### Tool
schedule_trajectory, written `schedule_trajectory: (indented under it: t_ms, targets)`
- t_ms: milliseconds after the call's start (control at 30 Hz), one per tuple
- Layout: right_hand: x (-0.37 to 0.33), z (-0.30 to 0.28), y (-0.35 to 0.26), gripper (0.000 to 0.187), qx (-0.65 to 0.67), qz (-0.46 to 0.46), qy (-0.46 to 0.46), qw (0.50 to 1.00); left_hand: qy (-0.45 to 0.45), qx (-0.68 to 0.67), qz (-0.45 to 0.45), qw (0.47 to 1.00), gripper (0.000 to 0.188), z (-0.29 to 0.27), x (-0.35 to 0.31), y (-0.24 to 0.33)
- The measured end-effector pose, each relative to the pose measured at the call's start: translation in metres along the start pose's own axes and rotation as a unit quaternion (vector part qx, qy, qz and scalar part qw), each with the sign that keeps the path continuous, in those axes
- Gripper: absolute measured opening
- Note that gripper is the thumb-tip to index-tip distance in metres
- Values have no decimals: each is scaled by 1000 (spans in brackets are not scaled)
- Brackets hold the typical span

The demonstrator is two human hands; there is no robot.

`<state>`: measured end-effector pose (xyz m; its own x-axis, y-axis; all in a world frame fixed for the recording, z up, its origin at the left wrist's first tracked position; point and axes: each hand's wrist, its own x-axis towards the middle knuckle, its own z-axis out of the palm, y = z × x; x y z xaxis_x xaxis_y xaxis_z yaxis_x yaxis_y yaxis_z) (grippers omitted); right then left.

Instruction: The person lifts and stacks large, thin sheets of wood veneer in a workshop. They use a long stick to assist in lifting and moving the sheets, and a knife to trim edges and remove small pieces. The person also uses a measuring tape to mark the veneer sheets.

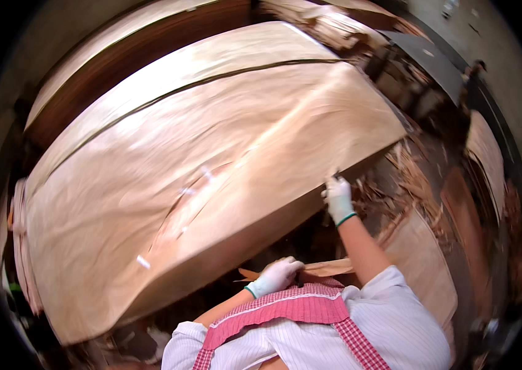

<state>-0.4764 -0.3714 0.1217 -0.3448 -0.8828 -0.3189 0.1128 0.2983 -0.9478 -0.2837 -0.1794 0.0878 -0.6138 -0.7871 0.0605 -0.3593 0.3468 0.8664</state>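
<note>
A broad, pale tan sheet of wood veneer (224, 142) lies before me, its near edge lifted and curving downward. Several small white tape pieces (143, 262) stick to it along a split. My right hand (338, 198), in a white glove with a green cuff, is closed at the sheet's near right edge. A small dark tip shows at its fingers; what it belongs to is hidden. Close to my apron, my left hand (275, 276), gloved the same way, is closed around a narrow veneer strip (330, 267) that sticks out on both sides.
Behind the sheet stands a tall veneer stack (143, 43) with dark brown sides. Torn scraps (418, 185) litter the floor at right, beside a larger loose veneer piece (421, 256). More veneer (485, 157) lies at the far right. A grey panel (427, 58) is at the back right.
</note>
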Motion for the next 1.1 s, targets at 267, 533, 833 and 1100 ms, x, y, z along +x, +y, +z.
schedule_trajectory:
  t_ms: [267, 533, 833, 1100]
  targets:
    - [2, -152, -13, 24, -122, 83, -114, 982, -74, -68, -23, 995, 22, 54, 94, -7]
    - [49, -385, -42, 20, 45, -51, 194, 979, -43, 91, -166, 981, 29, 140, 280, -50]
    - [67, -542, -14, 30, 114, -70, 452, 882, 13, 161, 133, 978, 21, 177, 486, 30]
    - [237, -556, -85, 48, -63, -97, 217, 969, 22, 67, 184, 980, 18, 218, 689, 65]
